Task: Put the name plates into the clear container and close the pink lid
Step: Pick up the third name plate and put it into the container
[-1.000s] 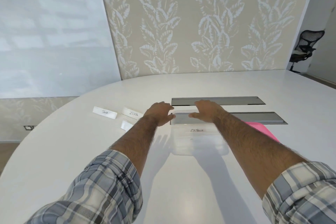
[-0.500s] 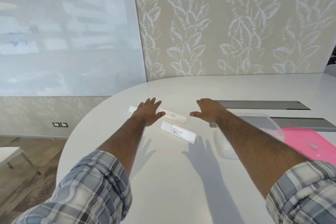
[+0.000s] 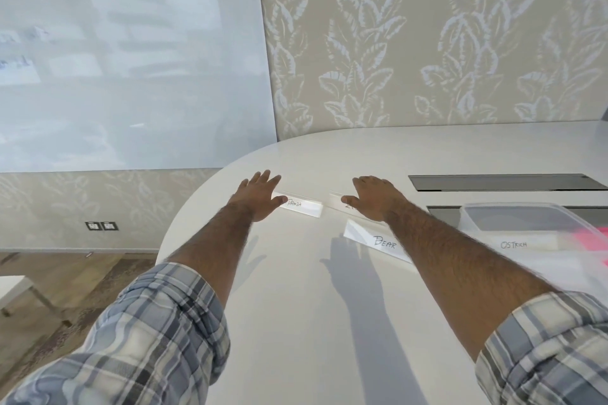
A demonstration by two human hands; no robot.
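Note:
Three white name plates lie on the white table (image 3: 296,322). My left hand (image 3: 258,196) hovers with fingers spread, its thumb at the left end of the "Panda" plate (image 3: 304,206). My right hand (image 3: 375,199) rests flat over the second plate (image 3: 337,201), hiding most of its writing. The "Bear" plate (image 3: 375,240) lies nearer me, partly under my right forearm. To the right stands the clear container (image 3: 510,206), open, with an "Ostrich" plate (image 3: 514,244) inside. The pink lid (image 3: 594,237) shows through it at the right edge.
Two grey cable hatches (image 3: 506,182) are set into the table beyond the container. The table's rounded edge runs close to the left of my left hand, with floor below. A whiteboard (image 3: 131,59) and leaf-patterned wall stand behind.
The view has swung left. Both hands have left the container and travelled left to the plates; the left now reaches the Panda plate, the right covers the second one.

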